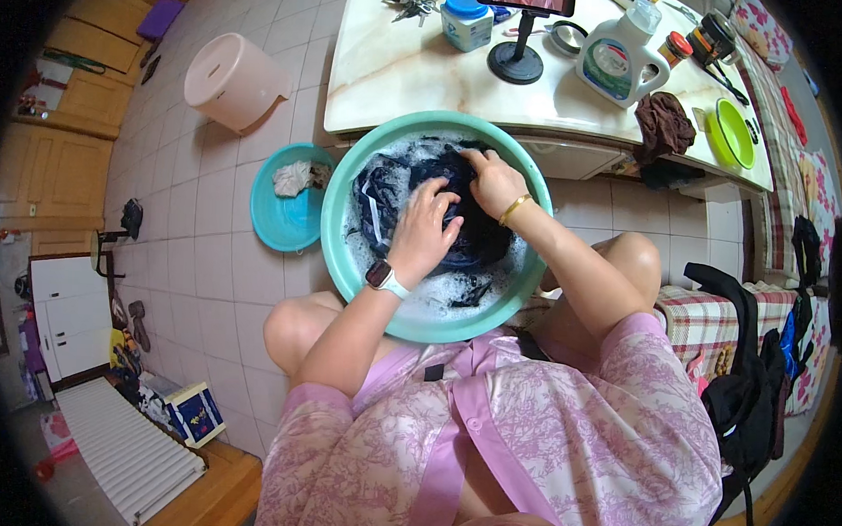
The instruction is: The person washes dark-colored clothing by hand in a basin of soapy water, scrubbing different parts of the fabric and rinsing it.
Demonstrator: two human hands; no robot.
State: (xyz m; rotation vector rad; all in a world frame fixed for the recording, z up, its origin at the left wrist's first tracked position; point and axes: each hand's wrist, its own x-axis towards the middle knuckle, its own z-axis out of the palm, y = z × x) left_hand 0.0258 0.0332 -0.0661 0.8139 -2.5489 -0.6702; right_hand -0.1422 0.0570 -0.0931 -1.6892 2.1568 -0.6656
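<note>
A large green plastic basin (332, 218) rests at my lap, holding sudsy water and a dark wet garment (474, 233) with a light stripe at its left. My left hand (426, 228), with a smartwatch on the wrist, lies over the middle of the cloth, fingers spread and slightly blurred. Just right of it my right hand (495, 182), with a gold bracelet at the wrist, is on the garment's upper right part. Its fingers are bent and their tips partly hidden, so whether it grips the cloth is unclear.
A blue basin (276, 223) with pale cloth stands on the tiles at left, near a pink plastic stool (232, 82). On the marble-patterned table (399, 88) stand a detergent bottle (616, 61), a blue-lidded tub (466, 24), a phone stand (515, 61), a brown cloth (662, 125) and a lime-green bowl (731, 135).
</note>
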